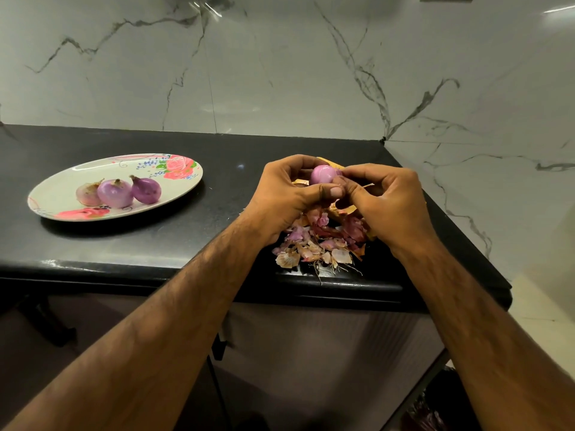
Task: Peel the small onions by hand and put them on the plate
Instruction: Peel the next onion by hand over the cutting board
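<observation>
countertop (pixel 124 250), glossy black, carries a flowered plate (pixel 56 188) below veined marble walls (pixel 280 73).

You're in a home kitchen: a black stone counter (pixel 155 241), grey-veined marble wall tiles (pixel 280 73) behind the counter, a floral plate (pixel 60 189) on it, cabinet fronts (pixel 311 343) below it.

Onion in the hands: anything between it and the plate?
Nothing visible. Only bare counter lies between the onion, held by the left hand and right hand, and the plate. The peel pile sits under the hands, off that path. The plate's middle holds three peeled onions; its near end is free.
</observation>
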